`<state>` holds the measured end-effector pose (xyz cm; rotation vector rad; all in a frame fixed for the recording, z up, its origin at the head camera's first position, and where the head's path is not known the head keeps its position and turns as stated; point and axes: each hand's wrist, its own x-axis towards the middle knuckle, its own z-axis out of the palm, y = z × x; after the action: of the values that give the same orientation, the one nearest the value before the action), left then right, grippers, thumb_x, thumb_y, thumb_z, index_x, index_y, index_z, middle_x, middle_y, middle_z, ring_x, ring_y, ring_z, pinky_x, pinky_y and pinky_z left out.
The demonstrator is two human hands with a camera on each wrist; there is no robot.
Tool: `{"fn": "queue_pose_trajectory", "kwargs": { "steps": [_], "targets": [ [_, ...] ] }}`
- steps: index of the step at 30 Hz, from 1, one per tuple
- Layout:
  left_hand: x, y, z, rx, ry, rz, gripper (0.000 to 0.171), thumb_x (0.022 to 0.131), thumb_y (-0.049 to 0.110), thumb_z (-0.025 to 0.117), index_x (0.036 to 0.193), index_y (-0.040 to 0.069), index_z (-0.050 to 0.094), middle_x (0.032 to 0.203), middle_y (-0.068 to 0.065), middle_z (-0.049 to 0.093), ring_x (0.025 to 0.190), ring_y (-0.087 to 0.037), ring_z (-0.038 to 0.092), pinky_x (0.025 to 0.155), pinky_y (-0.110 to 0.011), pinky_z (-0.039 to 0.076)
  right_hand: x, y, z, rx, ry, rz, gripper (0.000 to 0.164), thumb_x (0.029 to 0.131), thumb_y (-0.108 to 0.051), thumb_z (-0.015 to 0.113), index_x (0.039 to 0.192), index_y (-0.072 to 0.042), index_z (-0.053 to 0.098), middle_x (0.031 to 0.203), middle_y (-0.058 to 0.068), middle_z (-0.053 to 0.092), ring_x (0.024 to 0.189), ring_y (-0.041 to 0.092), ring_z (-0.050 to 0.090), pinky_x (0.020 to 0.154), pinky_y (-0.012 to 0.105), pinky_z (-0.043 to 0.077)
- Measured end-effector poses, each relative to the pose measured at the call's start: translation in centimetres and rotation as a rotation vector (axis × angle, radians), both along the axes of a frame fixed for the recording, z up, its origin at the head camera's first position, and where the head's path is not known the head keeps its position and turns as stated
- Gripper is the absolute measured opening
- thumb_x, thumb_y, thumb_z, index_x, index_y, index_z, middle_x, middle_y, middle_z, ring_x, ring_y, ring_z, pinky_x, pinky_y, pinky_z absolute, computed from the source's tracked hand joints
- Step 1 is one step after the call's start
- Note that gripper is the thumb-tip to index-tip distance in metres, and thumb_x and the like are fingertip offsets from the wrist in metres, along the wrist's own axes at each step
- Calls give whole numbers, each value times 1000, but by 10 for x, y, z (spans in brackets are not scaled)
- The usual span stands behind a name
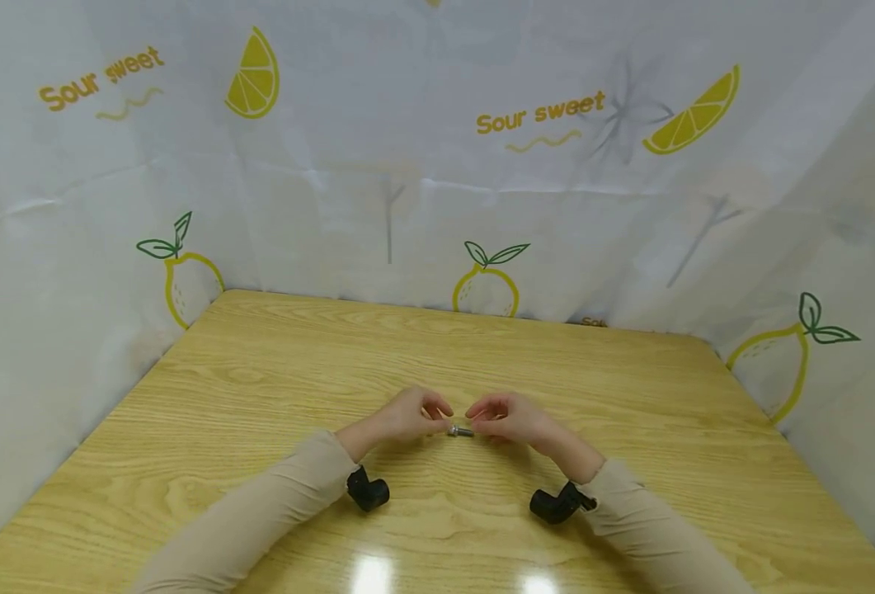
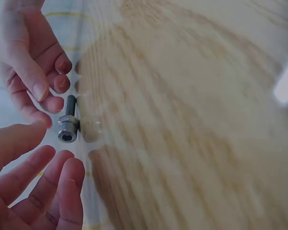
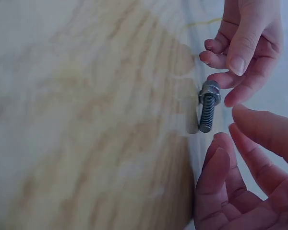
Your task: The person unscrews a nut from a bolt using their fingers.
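Observation:
A metal socket-head bolt point(image 1: 461, 431) lies on the wooden table between the two hands. Up close in the left wrist view, the bolt point(image 2: 67, 127) wears a hex nut point(image 2: 68, 118) close up against its round head. My left hand point(image 1: 411, 412) is at the head end, fingers loosely bent and thumb apart, with nothing in its grasp. Facing it, my right hand point(image 1: 513, 418) hovers by the threaded end, relaxed in the same way. The right wrist view shows the bolt's bare thread point(image 3: 207, 115) pointing toward the right hand, its fingertips a small gap away.
The wooden table point(image 1: 318, 355) reaches back to a white curtain point(image 1: 370, 107) printed with lemons, which also hangs along both sides. Black wrist cameras are strapped at the left cuff point(image 1: 368, 490) and right cuff point(image 1: 556, 503). Light glares off the front of the table.

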<state>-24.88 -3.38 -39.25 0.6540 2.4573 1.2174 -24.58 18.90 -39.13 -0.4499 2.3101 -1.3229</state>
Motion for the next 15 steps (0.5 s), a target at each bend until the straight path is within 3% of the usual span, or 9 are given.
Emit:
{"fn": "queue_pose_trajectory", "kwargs": {
  "steps": [6,15],
  "targets": [
    [2,6,0,-44,40,1,25,85,15,69,106,1,68,85,-9,70,63,-7,56,55,-18,44,3,-6,-2,42,12,-7,27,86,-15,67,107,3,63,81,1,64,67,8,55,61,24,49],
    [6,10,3,-80,100,3,10,84,10,69,89,2,71,77,-6,67,61,-6,48,56,-16,40,4,-14,-1,87,88,7,18,85,-7,67,96,7,64,79,15,67,60,6,54,57,22,47]
  ]
}}
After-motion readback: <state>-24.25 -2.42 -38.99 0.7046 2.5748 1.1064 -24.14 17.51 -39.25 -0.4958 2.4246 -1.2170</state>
